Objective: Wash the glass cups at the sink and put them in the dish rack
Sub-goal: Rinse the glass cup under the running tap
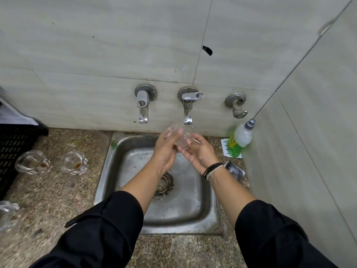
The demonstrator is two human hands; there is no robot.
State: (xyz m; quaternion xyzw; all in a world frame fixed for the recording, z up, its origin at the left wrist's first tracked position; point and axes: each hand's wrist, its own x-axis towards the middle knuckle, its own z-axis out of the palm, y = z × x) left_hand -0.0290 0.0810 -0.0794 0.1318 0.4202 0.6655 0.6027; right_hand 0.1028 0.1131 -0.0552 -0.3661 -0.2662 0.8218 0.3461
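A clear glass cup [181, 138] is held over the steel sink [195, 213], right below the middle tap [187, 115]. My left hand [165, 149] grips it from the left and my right hand [199, 151] from the right. On the counter to the left lie two glass cups with brown dregs, one [31, 161] near the black dish rack [13, 149] and one [74, 162] closer to the sink. Another glass cup [7, 213] shows at the far left edge, partly cut off.
A second tap [143, 111] and a wall valve [237, 107] flank the middle tap. A green dish soap bottle [239, 141] leans in the right corner, a small packet [234, 170] lies beside the sink. The drain strainer [164, 184] sits mid-basin. Speckled stone counter [58, 192] surrounds the sink.
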